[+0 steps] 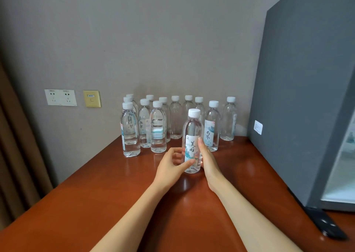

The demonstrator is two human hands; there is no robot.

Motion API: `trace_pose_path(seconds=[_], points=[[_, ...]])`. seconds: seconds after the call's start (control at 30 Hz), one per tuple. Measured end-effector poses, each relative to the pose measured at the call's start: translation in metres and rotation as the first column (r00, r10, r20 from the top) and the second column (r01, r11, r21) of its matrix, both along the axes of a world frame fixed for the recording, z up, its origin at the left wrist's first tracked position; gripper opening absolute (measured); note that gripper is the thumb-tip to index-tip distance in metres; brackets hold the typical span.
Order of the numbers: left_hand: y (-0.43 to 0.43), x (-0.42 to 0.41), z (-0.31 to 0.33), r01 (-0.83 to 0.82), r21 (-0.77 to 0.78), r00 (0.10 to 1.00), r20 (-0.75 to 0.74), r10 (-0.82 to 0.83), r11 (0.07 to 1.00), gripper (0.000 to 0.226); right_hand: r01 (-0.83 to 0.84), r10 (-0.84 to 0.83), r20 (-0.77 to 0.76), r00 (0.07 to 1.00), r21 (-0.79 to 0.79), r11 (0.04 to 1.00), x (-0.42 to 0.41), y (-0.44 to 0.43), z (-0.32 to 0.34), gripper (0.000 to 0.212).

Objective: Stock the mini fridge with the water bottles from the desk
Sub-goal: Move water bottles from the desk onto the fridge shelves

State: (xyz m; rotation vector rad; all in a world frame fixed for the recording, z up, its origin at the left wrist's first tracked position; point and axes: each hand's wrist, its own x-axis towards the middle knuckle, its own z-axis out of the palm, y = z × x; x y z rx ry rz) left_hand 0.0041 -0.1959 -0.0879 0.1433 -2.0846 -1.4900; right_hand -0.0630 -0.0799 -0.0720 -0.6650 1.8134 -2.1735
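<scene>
A clear water bottle with a white cap and a printed label stands upright on the red-brown desk. My left hand curls round its lower part, thumb across the front of the label. My right hand lies flat against the bottle's right side, fingers straight and pointing up. Behind it, several more identical bottles stand in a loose group near the wall. The grey mini fridge stands on the desk at the right, with its glass front partly in view at the frame's right edge.
Two white wall sockets and a yellow plate sit on the grey wall at the left. A brown curtain hangs at the far left. A dark flat object lies on the desk by the fridge's front corner.
</scene>
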Motion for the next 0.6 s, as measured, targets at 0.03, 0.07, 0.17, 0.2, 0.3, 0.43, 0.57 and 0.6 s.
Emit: trace_pose_path(seconds=[0.03, 0.07, 0.17, 0.2, 0.3, 0.43, 0.57, 0.6], points=[[0.002, 0.005, -0.001, 0.010, -0.024, 1.000, -0.001, -0.010, 1.000, 0.035, -0.002, 0.002, 0.001, 1.000, -0.001, 1.000, 0.004, 0.004, 0.000, 0.021], [0.004, 0.010, -0.001, 0.021, -0.044, 1.000, 0.000, -0.021, 0.999, 0.035, -0.008, 0.008, -0.003, 1.000, 0.011, 1.000, 0.006, 0.007, -0.001, 0.020], [0.009, 0.021, -0.003, 0.050, -0.092, 0.999, 0.025, -0.048, 0.994, 0.037, -0.009, 0.010, -0.004, 1.000, 0.098, 0.995, 0.010, 0.014, -0.006, 0.046], [0.011, 0.025, -0.004, 0.057, -0.102, 0.998, 0.033, -0.053, 0.993, 0.038, -0.002, 0.001, 0.010, 1.000, 0.118, 0.993, 0.011, 0.016, -0.007, 0.054], [0.018, 0.035, -0.001, 0.060, -0.126, 0.997, 0.047, -0.054, 0.990, 0.034, -0.016, 0.015, 0.008, 1.000, 0.120, 0.993, 0.019, 0.023, -0.010, 0.061], [0.026, 0.043, 0.004, 0.084, -0.165, 0.996, 0.054, -0.076, 0.983, 0.042, -0.014, 0.016, -0.016, 1.000, 0.132, 0.991, 0.032, 0.033, -0.018, 0.074], [0.030, 0.045, 0.005, 0.128, -0.183, 0.992, 0.041, -0.123, 0.975, 0.049, 0.005, 0.001, -0.041, 0.999, 0.133, 0.991, 0.034, 0.036, -0.021, 0.074], [0.031, 0.046, 0.005, 0.126, -0.179, 0.992, 0.037, -0.121, 0.976, 0.049, 0.013, -0.007, -0.043, 0.999, 0.127, 0.992, 0.034, 0.036, -0.022, 0.073]])
